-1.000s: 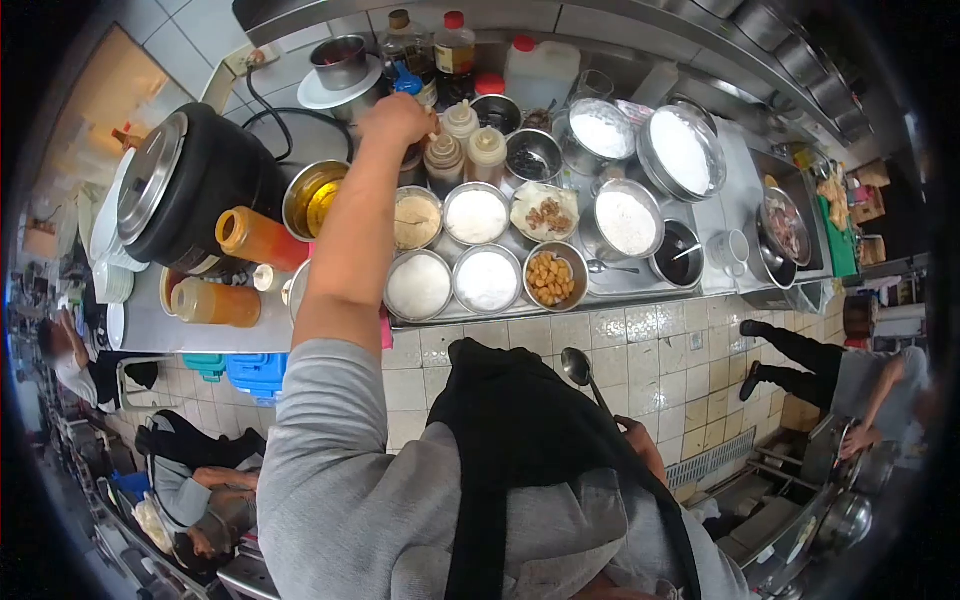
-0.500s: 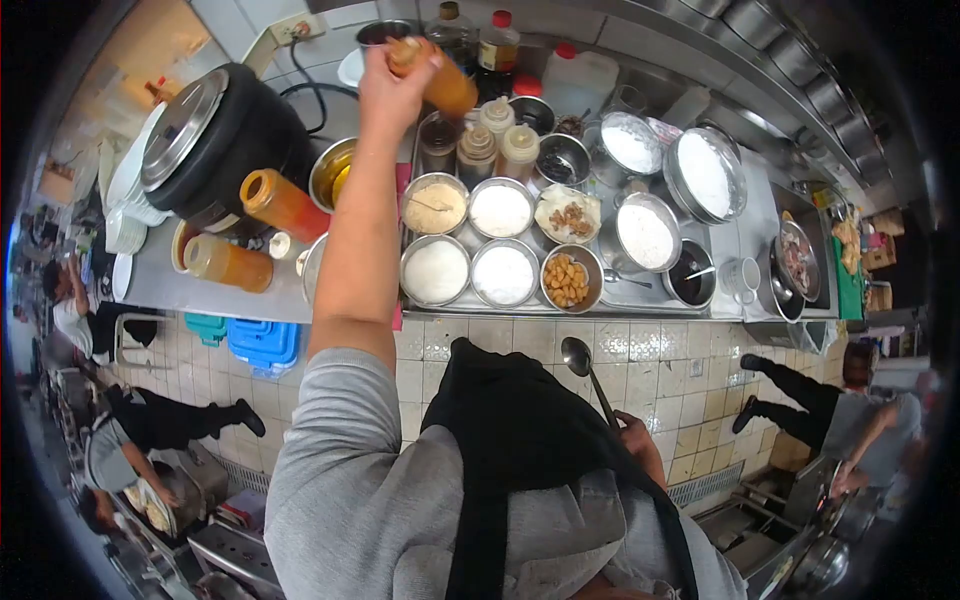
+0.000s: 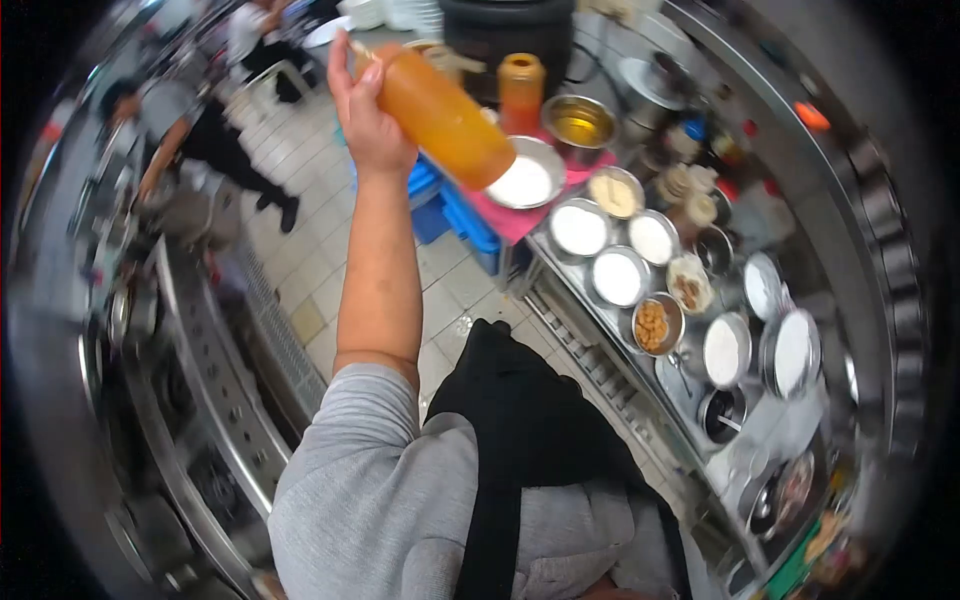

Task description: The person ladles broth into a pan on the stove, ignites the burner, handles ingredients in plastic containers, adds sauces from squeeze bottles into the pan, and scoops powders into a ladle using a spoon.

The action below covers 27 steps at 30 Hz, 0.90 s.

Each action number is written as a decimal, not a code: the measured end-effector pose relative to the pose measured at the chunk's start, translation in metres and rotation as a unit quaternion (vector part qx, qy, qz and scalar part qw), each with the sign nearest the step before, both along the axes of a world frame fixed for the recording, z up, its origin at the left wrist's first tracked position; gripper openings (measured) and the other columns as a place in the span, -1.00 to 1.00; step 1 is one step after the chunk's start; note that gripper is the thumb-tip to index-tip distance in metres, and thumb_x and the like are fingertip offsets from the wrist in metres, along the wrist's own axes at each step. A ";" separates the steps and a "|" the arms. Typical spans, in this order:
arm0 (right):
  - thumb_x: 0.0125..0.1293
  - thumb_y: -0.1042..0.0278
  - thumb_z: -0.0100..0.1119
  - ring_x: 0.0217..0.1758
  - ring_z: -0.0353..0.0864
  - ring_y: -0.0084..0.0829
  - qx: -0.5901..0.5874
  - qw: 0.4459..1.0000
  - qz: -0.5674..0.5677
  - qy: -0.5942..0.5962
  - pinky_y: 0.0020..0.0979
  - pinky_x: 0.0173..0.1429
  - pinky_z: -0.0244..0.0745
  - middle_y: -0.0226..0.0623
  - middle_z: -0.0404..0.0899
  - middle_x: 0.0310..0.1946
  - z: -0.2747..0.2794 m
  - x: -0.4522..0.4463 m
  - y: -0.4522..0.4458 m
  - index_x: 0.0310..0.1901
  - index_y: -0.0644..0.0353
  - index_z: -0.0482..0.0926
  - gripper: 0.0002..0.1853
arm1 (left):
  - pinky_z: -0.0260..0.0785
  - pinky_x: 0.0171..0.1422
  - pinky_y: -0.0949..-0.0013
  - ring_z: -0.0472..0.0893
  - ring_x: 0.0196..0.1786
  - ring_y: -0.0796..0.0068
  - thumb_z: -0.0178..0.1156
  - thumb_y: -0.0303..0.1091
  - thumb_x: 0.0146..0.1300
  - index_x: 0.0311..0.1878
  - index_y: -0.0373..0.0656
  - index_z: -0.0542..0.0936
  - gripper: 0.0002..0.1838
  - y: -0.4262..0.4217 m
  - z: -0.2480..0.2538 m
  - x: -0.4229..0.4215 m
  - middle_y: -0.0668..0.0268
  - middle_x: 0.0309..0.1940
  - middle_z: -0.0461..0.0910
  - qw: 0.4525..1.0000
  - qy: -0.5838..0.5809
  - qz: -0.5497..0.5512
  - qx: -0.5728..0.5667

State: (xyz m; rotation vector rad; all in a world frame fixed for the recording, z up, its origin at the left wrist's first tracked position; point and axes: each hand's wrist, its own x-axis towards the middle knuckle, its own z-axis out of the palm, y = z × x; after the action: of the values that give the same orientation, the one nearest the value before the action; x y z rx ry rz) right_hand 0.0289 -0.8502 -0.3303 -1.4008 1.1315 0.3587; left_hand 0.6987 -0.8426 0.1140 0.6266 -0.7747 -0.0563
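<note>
My left hand is raised and closed round a large plastic squeeze bottle of orange-brown sauce, which is tilted with its base toward the counter. Behind the bottle's base sits a metal bowl of white powder on a pink mat. Another sauce bottle with orange-red contents stands just beyond, beside a metal bowl of yellow oil. My right hand is out of the picture.
Metal bowls of white powder and one of brown chunks line the steel counter. Blue plastic bins stand on the floor. A steel cooking range runs along the left. A co-worker bends over a container beyond it.
The view has swung left. My left hand has carried the sauce bottle from the back of the counter to its left end. My right hand with the ladle has gone out of view.
</note>
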 end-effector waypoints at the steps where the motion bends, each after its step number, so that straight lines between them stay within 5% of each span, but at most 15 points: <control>1: 0.09 0.44 0.39 -0.13 0.64 -0.46 0.003 1.000 0.025 0.000 -0.43 -0.02 0.52 -0.22 0.70 -0.19 0.000 0.002 -0.020 0.15 0.37 0.53 -0.46 | 0.51 0.06 0.13 0.61 -0.08 0.21 -0.03 -0.26 0.41 0.43 -0.01 0.11 -0.44 0.031 -0.018 -0.004 0.09 -0.04 0.54 0.999 0.044 -0.005 0.000; 2: 0.10 0.44 0.39 -0.13 0.65 -0.45 0.011 0.999 0.039 -0.003 -0.43 -0.02 0.52 -0.22 0.70 -0.19 0.010 0.011 -0.036 0.15 0.38 0.53 -0.46 | 0.51 0.06 0.13 0.60 -0.07 0.21 -0.04 -0.27 0.41 0.43 -0.01 0.12 -0.45 0.064 -0.036 -0.019 0.10 -0.04 0.53 0.994 0.093 -0.019 0.050; 3: 0.17 0.53 0.29 -0.32 0.64 -0.42 -0.023 0.996 -0.075 -0.037 -0.40 -0.27 0.53 -0.22 0.67 -0.35 0.069 0.031 -0.037 0.24 0.36 0.45 -0.45 | 0.51 0.06 0.13 0.59 -0.05 0.22 -0.05 -0.27 0.41 0.43 -0.01 0.12 -0.45 0.096 -0.057 -0.039 0.11 -0.04 0.52 0.984 0.146 -0.034 0.099; 7: 0.23 0.60 0.18 -0.73 0.42 -0.43 0.047 0.990 0.109 0.077 -0.31 -0.69 0.26 -0.28 0.50 -0.64 0.089 0.081 -0.069 0.43 0.31 0.16 -0.28 | 0.54 -0.03 0.14 0.55 0.00 0.23 -0.06 -0.29 0.39 0.42 0.03 0.09 -0.45 0.206 -0.167 -0.123 0.13 0.02 0.48 0.907 0.360 0.097 0.197; 8: 0.23 0.60 0.18 -0.73 0.42 -0.43 0.049 0.986 0.138 0.080 -0.31 -0.69 0.26 -0.28 0.50 -0.64 0.087 0.088 -0.072 0.43 0.31 0.16 -0.28 | 0.54 -0.03 0.14 0.55 0.00 0.23 -0.06 -0.29 0.39 0.42 0.03 0.09 -0.45 0.239 -0.186 -0.129 0.13 0.02 0.48 0.902 0.368 0.125 0.189; 10: 0.22 0.59 0.19 -0.75 0.41 -0.41 0.072 0.992 0.085 0.057 -0.31 -0.69 0.27 -0.28 0.47 -0.66 0.079 0.100 -0.078 0.44 0.33 0.12 -0.26 | 0.51 0.04 0.14 0.52 0.02 0.26 -0.03 -0.28 0.38 0.40 0.02 0.13 -0.46 0.312 -0.214 -0.150 0.17 0.05 0.46 0.817 0.432 0.355 0.142; 11: 0.21 0.61 0.18 -0.62 0.51 -0.41 0.006 0.980 0.176 0.087 -0.33 -0.56 0.39 -0.25 0.57 -0.53 0.114 0.125 -0.069 0.38 0.34 0.22 -0.32 | 0.51 0.04 0.14 0.52 0.02 0.26 -0.03 -0.28 0.38 0.40 0.02 0.13 -0.46 0.336 -0.222 -0.166 0.17 0.05 0.46 0.806 0.437 0.379 0.128; 13: 0.21 0.61 0.18 -0.50 0.56 -0.40 -0.017 0.975 0.219 0.027 -0.34 -0.44 0.44 -0.23 0.61 -0.42 0.075 0.130 -0.079 0.34 0.35 0.28 -0.37 | 0.47 0.10 0.21 0.52 0.01 0.30 0.00 -0.27 0.36 0.38 0.00 0.16 -0.46 0.379 -0.228 -0.193 0.18 0.05 0.44 0.760 0.478 0.411 0.160; 15: 0.21 0.60 0.18 -0.39 0.60 -0.39 -0.029 0.964 0.263 -0.023 -0.36 -0.32 0.49 -0.22 0.65 -0.30 0.061 0.142 -0.090 0.30 0.35 0.34 -0.42 | 0.47 0.08 0.27 0.52 0.00 0.31 0.01 -0.27 0.36 0.37 0.00 0.13 -0.46 0.379 -0.238 -0.244 0.17 0.01 0.45 0.753 0.400 0.418 0.313; 18: 0.21 0.60 0.18 -0.20 0.60 -0.37 0.029 0.931 0.363 -0.019 -0.39 -0.13 0.50 -0.23 0.63 -0.12 0.065 0.190 -0.089 0.24 0.38 0.41 -0.49 | 0.46 0.07 0.24 0.51 0.02 0.30 0.04 -0.28 0.35 0.37 -0.03 0.12 -0.44 0.397 -0.235 -0.287 0.16 -0.02 0.47 0.784 0.399 0.402 0.253; 20: 0.22 0.60 0.17 -0.19 0.60 -0.36 0.013 0.921 0.386 -0.048 -0.40 -0.12 0.48 -0.25 0.63 -0.14 0.071 0.220 -0.078 0.22 0.41 0.41 -0.51 | 0.44 0.11 0.23 0.51 0.02 0.30 0.06 -0.29 0.35 0.37 -0.05 0.13 -0.43 0.461 -0.235 -0.290 0.16 -0.01 0.48 0.727 0.452 0.499 0.133; 21: 0.23 0.61 0.16 -0.39 0.60 -0.39 -0.014 0.916 0.400 -0.014 -0.39 -0.30 0.49 -0.26 0.62 -0.27 0.100 0.238 -0.058 0.25 0.42 0.37 -0.48 | 0.41 0.16 0.21 0.52 0.03 0.30 0.07 -0.29 0.34 0.38 -0.07 0.14 -0.42 0.482 -0.216 -0.302 0.16 0.00 0.49 0.668 0.482 0.567 0.023; 24: 0.24 0.60 0.15 -0.63 0.49 -0.43 -0.002 0.888 0.460 -0.019 -0.37 -0.55 0.39 -0.27 0.57 -0.45 0.127 0.269 -0.021 0.29 0.39 0.32 -0.45 | 0.42 0.14 0.30 0.58 0.01 0.32 0.09 -0.31 0.34 0.41 -0.05 0.12 -0.39 0.523 -0.221 -0.341 0.12 0.02 0.52 0.645 0.401 0.587 0.279; 25: 0.25 0.59 0.15 -0.78 0.37 -0.45 0.024 0.920 0.390 -0.020 -0.36 -0.71 0.25 -0.30 0.49 -0.59 0.124 0.272 -0.005 0.33 0.33 0.28 -0.41 | 0.42 0.14 0.30 0.58 0.01 0.32 0.09 -0.31 0.34 0.41 -0.05 0.12 -0.39 0.527 -0.205 -0.360 0.12 0.02 0.52 0.637 0.404 0.596 0.275; 27: 0.25 0.57 0.16 -0.76 0.38 -0.45 0.010 0.908 0.419 -0.026 -0.37 -0.69 0.26 -0.29 0.49 -0.60 0.135 0.286 0.025 0.34 0.31 0.28 -0.41 | 0.43 0.16 0.28 0.58 0.02 0.32 0.11 -0.36 0.32 0.43 -0.05 0.11 -0.36 0.531 -0.171 -0.395 0.11 0.00 0.53 0.667 0.271 0.585 0.374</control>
State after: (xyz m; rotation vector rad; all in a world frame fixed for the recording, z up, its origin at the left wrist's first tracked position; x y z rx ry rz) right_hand 0.3146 -0.8249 -0.1952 -1.8165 0.4180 0.9285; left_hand 0.3040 -0.3119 -0.0568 1.7207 0.4102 0.6399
